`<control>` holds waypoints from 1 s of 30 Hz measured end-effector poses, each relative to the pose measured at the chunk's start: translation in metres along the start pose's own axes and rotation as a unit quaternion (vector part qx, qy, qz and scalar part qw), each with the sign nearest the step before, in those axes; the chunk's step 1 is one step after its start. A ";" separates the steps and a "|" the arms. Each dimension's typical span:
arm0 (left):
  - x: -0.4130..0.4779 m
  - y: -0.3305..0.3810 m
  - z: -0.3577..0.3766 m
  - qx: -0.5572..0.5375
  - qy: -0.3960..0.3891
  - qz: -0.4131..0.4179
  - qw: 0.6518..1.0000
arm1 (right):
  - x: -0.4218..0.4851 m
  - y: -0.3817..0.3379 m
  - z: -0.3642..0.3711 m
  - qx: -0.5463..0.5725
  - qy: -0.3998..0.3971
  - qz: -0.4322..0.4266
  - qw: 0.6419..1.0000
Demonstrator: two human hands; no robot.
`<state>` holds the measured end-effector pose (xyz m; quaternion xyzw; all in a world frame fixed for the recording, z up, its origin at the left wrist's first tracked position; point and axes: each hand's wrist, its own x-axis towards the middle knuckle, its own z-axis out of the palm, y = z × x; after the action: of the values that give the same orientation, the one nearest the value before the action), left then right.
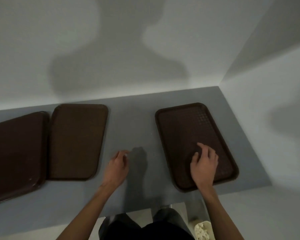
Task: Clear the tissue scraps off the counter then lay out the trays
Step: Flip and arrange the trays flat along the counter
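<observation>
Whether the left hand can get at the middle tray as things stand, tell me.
Probably yes: the left hand is over bare counter just beside the middle tray, nothing between them, though its fingertips may pinch a pale scrap.

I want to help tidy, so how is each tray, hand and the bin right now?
left tray: flat on the counter, empty.
middle tray: flat, empty, close beside the left tray.
right tray: flat, set apart, right hand on it.
left hand: above the counter, fingers pinched together; on what, unclear.
right hand: fingers loosely bent, tips touching the right tray.
bin: below the counter, white scraps inside.
</observation>
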<state>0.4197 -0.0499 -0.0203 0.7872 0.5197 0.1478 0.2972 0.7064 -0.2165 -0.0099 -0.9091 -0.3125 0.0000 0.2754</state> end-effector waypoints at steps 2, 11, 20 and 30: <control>0.003 -0.028 -0.037 -0.004 0.040 0.003 0.999 | -0.024 -0.046 0.011 0.053 -0.021 -0.025 0.998; 0.006 -0.179 -0.191 0.007 0.105 -0.053 0.993 | -0.140 -0.234 0.105 0.211 -0.122 -0.074 0.967; -0.001 -0.310 -0.286 0.030 0.135 -0.207 0.968 | -0.210 -0.360 0.182 0.183 -0.274 -0.087 0.940; -0.004 -0.407 -0.310 0.011 0.084 -0.460 0.884 | -0.251 -0.425 0.227 0.104 -0.486 -0.053 0.866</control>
<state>-0.0476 0.1591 -0.0310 0.4478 0.8479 0.0550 0.2784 0.2243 0.0319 -0.0327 -0.7425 -0.4524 0.4594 0.1815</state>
